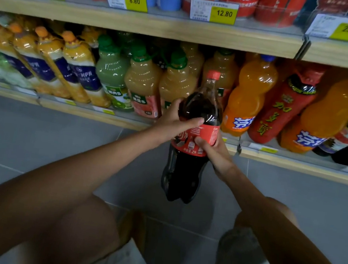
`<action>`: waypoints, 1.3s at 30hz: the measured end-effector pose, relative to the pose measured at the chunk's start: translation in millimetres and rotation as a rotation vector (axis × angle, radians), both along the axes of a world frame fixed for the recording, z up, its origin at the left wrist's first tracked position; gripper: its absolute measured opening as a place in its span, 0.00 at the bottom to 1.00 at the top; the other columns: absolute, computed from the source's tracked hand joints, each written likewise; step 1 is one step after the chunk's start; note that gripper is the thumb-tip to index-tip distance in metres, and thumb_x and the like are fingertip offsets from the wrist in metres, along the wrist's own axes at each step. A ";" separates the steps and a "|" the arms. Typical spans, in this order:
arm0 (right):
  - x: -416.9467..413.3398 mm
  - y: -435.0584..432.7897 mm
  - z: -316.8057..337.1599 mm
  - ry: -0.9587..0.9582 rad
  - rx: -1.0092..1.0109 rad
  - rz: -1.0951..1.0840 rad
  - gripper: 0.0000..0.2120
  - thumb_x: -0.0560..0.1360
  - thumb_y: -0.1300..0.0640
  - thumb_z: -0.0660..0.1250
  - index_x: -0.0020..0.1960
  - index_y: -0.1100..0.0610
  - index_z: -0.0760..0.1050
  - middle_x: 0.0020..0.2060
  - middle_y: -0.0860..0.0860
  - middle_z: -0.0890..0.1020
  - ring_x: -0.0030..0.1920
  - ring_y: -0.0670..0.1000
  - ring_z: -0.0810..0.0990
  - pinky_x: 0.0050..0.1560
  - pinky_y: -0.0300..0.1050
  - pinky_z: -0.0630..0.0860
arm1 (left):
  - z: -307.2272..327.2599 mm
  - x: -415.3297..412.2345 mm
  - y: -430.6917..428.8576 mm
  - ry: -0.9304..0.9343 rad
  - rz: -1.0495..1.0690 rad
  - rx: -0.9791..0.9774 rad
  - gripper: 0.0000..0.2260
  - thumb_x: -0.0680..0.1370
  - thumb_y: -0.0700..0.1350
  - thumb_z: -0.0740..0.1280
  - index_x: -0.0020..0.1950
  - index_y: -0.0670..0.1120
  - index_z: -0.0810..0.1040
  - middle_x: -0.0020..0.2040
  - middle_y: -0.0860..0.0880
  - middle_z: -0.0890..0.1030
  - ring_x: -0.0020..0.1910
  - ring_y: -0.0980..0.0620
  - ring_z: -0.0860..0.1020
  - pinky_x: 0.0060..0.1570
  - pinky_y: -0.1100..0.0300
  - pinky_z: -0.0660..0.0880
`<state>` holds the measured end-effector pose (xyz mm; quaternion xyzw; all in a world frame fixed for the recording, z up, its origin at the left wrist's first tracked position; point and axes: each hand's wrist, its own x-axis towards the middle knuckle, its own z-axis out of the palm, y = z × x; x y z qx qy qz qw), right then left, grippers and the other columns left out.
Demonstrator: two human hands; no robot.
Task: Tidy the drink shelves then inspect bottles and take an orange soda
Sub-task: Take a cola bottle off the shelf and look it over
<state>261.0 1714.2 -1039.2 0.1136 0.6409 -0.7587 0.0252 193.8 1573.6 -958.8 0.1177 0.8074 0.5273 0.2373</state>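
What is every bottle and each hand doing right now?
cola bottle: capped, upright, held off the shelf in both hands
left hand: grips the cola bottle just above its label
right hand: grips the cola bottle at its label
orange sodas: capped, on the lower shelf, untouched
juice bottles: green caps on, on the lower shelf, untouched

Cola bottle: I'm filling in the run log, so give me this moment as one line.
cola bottle upright, in front of shelf | left hand grips upper part | right hand grips middle | orange soda on shelf, untouched
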 end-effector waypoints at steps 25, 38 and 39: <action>-3.9 -26.6 33.1 -0.372 0.104 0.293 0.47 0.52 0.28 0.72 0.63 0.53 0.66 0.54 0.52 0.80 0.51 0.48 0.82 0.48 0.39 0.78 | -30.2 28.9 -7.4 -0.513 0.640 0.308 0.28 0.69 0.42 0.75 0.63 0.49 0.63 0.52 0.55 0.76 0.47 0.60 0.77 0.37 0.71 0.74; 44.7 -74.6 163.4 -0.620 0.300 0.471 0.29 0.69 0.57 0.73 0.65 0.54 0.65 0.51 0.48 0.79 0.49 0.45 0.80 0.41 0.33 0.77 | 98.1 110.8 -79.2 -0.740 0.751 0.378 0.44 0.60 0.56 0.77 0.72 0.50 0.62 0.61 0.49 0.77 0.56 0.53 0.79 0.50 0.61 0.77; 45.4 -82.2 182.3 -0.612 0.310 0.497 0.29 0.69 0.57 0.73 0.66 0.54 0.64 0.51 0.48 0.79 0.49 0.45 0.80 0.41 0.33 0.77 | 116.9 115.6 -87.0 -0.732 0.776 0.390 0.48 0.57 0.59 0.78 0.72 0.49 0.63 0.62 0.48 0.77 0.58 0.51 0.78 0.54 0.56 0.77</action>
